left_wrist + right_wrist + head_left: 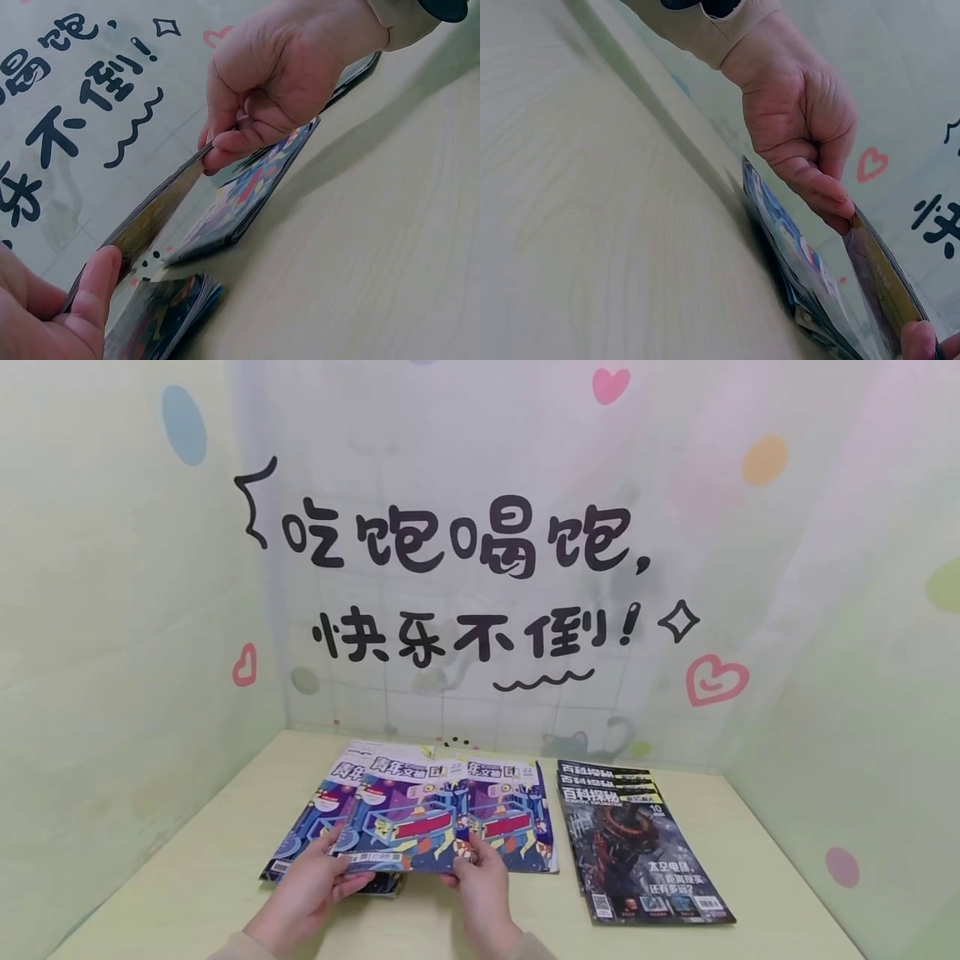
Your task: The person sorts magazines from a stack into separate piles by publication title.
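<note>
Between my two hands a purple and blue magazine (408, 818) is held up above the table, its cover facing me in the head view. My left hand (307, 885) pinches its lower left corner, and my right hand (482, 881) pinches the lower right corner. Both wrist views show it edge-on, lifted off the surface, with a yellowish underside. Beneath and to its left lies a pile of like magazines (300, 835), partly covered by it. Another pile of the same purple magazines (517, 827) sits to its right, its left part hidden.
Right of these, a fanned stack of dark magazines (637, 852) lies on the pale wooden table (757, 877). Behind the table hangs a light curtain (480, 443) with large black characters, dots and hearts; side panels close off left and right.
</note>
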### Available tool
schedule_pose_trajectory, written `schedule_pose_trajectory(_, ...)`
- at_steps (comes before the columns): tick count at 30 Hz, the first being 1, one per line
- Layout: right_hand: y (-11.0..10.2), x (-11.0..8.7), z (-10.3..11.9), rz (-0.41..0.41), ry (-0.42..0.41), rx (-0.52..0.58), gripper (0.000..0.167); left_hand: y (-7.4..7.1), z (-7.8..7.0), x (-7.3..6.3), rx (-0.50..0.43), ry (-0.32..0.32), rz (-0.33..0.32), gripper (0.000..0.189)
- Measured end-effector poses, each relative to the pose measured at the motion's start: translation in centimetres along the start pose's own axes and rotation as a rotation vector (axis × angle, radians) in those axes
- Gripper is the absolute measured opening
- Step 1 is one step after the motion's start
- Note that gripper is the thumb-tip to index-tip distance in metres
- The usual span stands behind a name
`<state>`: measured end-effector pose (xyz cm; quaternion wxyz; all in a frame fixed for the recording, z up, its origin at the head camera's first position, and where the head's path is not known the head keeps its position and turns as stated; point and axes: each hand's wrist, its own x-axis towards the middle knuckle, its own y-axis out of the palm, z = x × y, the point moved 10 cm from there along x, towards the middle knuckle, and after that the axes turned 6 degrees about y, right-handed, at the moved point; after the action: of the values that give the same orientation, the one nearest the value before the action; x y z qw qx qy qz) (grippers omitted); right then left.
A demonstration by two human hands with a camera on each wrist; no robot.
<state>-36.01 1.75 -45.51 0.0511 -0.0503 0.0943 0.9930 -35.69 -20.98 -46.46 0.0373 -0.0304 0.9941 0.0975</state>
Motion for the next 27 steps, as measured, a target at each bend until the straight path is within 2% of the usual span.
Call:
schedule_pose_trajectory(6,3.2,-0.5,-0.8,0.077,0.022,-0.035,0.051,-3.6,0.1,-0.4,0.05,-0.059,-0.019,0.061)
schedule_pose_trajectory(9,4.4,-0.6,-1.4,0.119,0.047,-0.061,0.052,-5.0,0.1,-0.6,0.075,-0.067,-0.028,0.061)
schedule_pose_trajectory(12,5.3,-0.5,-2.1,0.162,0.075,-0.115,0.053,-6.4,-0.3,-0.5,0.171,-0.034,-0.031,0.059)
schedule_pose_trajectory(14,5.7,-0.6,-2.4,0.178,0.086,-0.162,0.054,-7.2,-0.8,-0.4,0.285,0.002,-0.034,0.058)
schedule_pose_trajectory(17,6.0,-0.7,-2.4,0.171,0.068,-0.293,0.053,-8.2,-1.6,-0.3,0.498,0.06,-0.059,0.055)
schedule_pose_trajectory(20,6.4,-0.8,-2.4,0.169,0.031,-0.393,0.05,-9.0,-2.2,-0.3,0.634,0.101,-0.089,0.053)
schedule_pose_trajectory(22,6.6,-0.8,-2.5,0.17,0.019,-0.43,0.049,-9.3,-2.3,-0.2,0.67,0.118,-0.109,0.051)
schedule_pose_trajectory(27,6.7,-0.3,-2.9,0.145,-0.001,-0.492,0.048,-9.9,-2.0,0.0,0.674,0.127,-0.127,0.049)
